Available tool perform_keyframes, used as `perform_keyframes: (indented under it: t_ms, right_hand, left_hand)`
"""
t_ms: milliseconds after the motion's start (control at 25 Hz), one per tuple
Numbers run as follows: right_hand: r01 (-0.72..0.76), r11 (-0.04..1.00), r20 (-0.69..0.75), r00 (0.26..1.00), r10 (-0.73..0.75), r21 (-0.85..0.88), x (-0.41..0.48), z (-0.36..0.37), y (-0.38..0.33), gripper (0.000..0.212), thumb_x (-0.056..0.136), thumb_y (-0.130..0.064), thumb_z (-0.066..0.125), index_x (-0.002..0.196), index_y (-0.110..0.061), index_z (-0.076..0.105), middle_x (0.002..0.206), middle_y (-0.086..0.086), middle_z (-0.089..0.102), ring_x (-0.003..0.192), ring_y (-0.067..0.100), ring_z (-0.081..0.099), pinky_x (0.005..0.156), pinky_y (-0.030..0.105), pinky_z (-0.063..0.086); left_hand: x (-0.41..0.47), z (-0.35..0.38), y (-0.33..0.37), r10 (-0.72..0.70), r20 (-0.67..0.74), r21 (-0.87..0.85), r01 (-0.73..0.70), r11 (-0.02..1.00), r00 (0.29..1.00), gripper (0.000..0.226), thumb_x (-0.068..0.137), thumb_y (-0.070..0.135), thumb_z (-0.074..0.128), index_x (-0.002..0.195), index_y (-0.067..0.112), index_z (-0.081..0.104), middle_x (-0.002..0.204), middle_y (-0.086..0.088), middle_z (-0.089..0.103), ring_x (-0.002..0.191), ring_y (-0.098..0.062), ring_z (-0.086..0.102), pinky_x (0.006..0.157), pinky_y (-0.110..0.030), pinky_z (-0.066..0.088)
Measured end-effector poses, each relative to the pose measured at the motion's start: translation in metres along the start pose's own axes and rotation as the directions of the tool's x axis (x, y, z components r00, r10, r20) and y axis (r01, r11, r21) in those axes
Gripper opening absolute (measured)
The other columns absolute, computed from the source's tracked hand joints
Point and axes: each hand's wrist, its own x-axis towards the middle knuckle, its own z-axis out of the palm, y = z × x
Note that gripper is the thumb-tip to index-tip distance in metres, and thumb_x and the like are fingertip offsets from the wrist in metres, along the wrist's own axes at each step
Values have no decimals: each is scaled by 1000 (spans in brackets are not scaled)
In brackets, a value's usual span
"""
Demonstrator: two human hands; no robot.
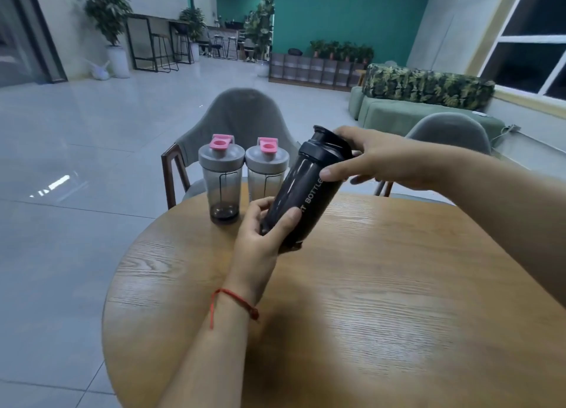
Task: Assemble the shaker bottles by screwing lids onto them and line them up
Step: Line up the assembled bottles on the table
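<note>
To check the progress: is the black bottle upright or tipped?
Tipped. The black bottle leans, its top toward the right; the left hand grips its base and the right hand its top.

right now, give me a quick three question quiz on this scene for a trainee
1. True or false: the black bottle stands upright on the table.
2. How many grey-lidded bottles stand on the table? A one, B two, C three.
3. Which hand holds the black bottle near its lid?

Key:
1. False: it is tilted and lifted.
2. B.
3. The right hand; the left hand grips the base.
</note>
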Motion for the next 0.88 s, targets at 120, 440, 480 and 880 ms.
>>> perform_keyframes:
  t_ms: [120,440,480,880]
  right_hand:
    - [-57,997,-66,996,54,-45,21,-2,4,60,82,-53,90,132,-33,62,126,3,72,109,25,75,83,41,64]
    - [-275,843,-461,887,36,-463,92,29,36,89,76,-84,70,132,-18,50,116,7,63,100,33,61,76,42,46]
    - [-247,843,-468,884,-6,-478,98,36,37,87,77,-83,69,137,-22,50,117,8,62,101,35,61,78,42,47]
    - [-148,780,-386,913,-128,-608,116,81,52,78,87,-58,74,151,-23,45,129,17,55,111,47,65,82,42,45]
  left_hand:
    - [9,0,-4,-198,-21,32,199,980,980,43,112,52,56,140,19,61,134,-11,71,115,-38,76,99,-57,66]
    - [24,-13,-21,-95,-160,335,144,931,983,43,107,44,68,144,29,52,114,20,66,104,-2,65,99,-37,53]
    - [23,-13,-21,-89,-144,357,136,924,986,43,107,43,68,143,31,50,112,22,64,101,6,60,96,-32,49]
    - [26,-25,-21,-47,-158,365,103,926,986,45,106,39,70,146,27,52,112,20,67,96,9,60,78,-17,47]
